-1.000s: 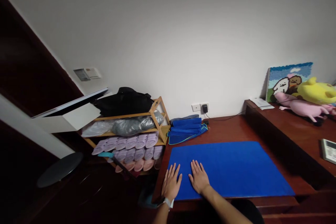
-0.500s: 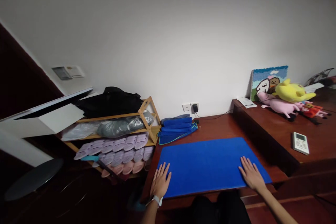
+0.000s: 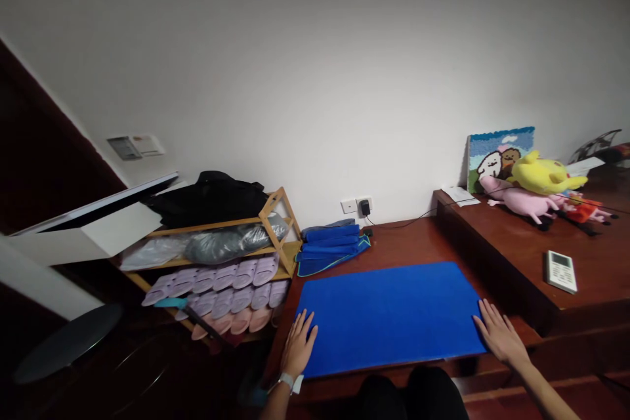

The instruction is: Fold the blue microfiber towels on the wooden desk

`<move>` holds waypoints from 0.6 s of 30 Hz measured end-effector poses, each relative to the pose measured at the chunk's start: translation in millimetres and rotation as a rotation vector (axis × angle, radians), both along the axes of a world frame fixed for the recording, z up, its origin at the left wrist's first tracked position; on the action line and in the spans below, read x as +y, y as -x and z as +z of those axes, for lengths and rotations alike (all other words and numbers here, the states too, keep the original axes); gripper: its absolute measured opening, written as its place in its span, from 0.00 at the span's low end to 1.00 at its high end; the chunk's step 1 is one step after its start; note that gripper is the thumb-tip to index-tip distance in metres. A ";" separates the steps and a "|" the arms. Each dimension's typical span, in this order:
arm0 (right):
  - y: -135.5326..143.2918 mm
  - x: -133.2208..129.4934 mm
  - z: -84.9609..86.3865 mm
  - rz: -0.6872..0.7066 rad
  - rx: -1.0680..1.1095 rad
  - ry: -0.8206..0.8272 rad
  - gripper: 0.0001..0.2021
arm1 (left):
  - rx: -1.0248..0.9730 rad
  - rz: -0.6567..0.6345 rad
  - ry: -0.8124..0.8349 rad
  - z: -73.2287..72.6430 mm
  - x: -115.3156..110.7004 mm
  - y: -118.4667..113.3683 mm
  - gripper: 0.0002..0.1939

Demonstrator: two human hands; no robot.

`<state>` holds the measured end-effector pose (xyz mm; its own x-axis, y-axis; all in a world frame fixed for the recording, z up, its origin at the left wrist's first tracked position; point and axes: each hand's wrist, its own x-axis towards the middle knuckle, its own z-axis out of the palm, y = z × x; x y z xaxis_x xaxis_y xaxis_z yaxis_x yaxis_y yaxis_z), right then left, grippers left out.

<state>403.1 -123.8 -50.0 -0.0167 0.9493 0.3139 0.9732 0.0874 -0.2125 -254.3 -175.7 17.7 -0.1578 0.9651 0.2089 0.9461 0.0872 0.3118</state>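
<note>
A flat blue mat (image 3: 388, 318) lies on the reddish-brown wooden table (image 3: 413, 236) in front of me. My left hand (image 3: 298, 344) rests palm down over the mat's left edge, fingers apart and nothing held. At the opposite end my right hand (image 3: 501, 335) lies flat, its spread fingers on the mat's right front corner. A folded pile of blue cloth (image 3: 332, 246) with light green edging sits behind the mat, at the table's back left.
To the left stands a wooden shoe rack (image 3: 283, 236) with several purple and pink slippers and a black bag (image 3: 211, 200) on top. The raised surface at right holds a white remote (image 3: 561, 272), plush toys (image 3: 522, 200) and a picture (image 3: 499, 157). A plug (image 3: 364, 207) is in the wall.
My right hand has moved rightward to the mat's right edge. My left hand stays at the left edge. The view has shifted slightly.
</note>
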 end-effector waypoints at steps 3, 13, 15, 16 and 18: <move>4.8 4.3 5.7 0.011 0.010 0.077 0.39 | -0.056 0.064 -0.041 0.8 3.0 11.4 0.25; 244.0 65.5 67.4 0.321 0.083 0.101 0.33 | 0.109 -0.025 -0.039 3.6 85.0 19.2 0.25; 304.0 77.0 76.3 0.447 0.101 0.146 0.32 | 0.120 -0.044 -0.043 -2.2 106.9 18.5 0.26; 330.4 82.3 79.3 0.496 0.106 0.179 0.32 | 0.128 -0.046 -0.042 -5.4 115.6 18.9 0.27; 374.0 91.8 82.0 0.577 0.120 0.237 0.33 | 0.140 -0.036 -0.029 -11.4 127.5 20.9 0.28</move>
<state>29.1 -31.9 32.0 -0.5246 0.8417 0.1277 0.7515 0.5283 -0.3952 -275.1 -48.3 6.3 -0.0905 0.9628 0.2546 0.9829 0.0452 0.1785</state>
